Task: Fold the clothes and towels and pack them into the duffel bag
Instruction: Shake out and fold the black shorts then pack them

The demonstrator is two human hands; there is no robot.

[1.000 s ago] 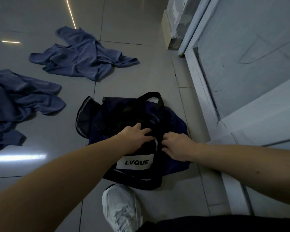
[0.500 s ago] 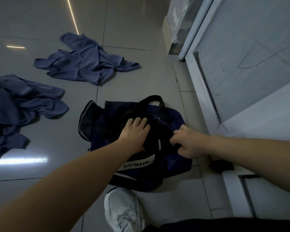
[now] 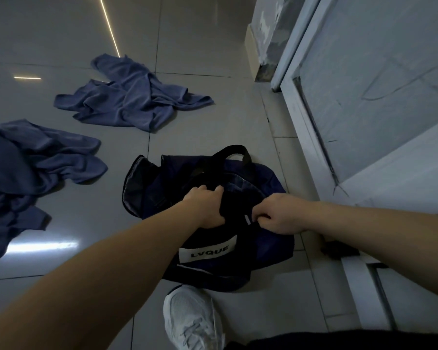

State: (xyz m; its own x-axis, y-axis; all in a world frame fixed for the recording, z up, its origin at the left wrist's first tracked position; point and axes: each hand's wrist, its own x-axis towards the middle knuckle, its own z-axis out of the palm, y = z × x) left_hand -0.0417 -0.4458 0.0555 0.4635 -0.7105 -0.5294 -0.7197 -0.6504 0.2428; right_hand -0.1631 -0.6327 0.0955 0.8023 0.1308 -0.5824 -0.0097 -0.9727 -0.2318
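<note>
Opening the dark navy fabric duffel bag [image 3: 268,246] on the grey tiled floor [image 3: 68,223] seems the step in hand: the left hand [image 3: 205,208] curls its fingers round the top fabric, the right hand [image 3: 280,214] pinches the opposite edge, and next the mouth needs spreading before the crumpled blue cloths [image 3: 134,102] beyond get folded.

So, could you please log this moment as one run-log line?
left hand: grips duffel bag opening | right hand: pinches its edge | far blue cloth: crumpled on floor | near blue cloth: crumpled, unpacked
</note>
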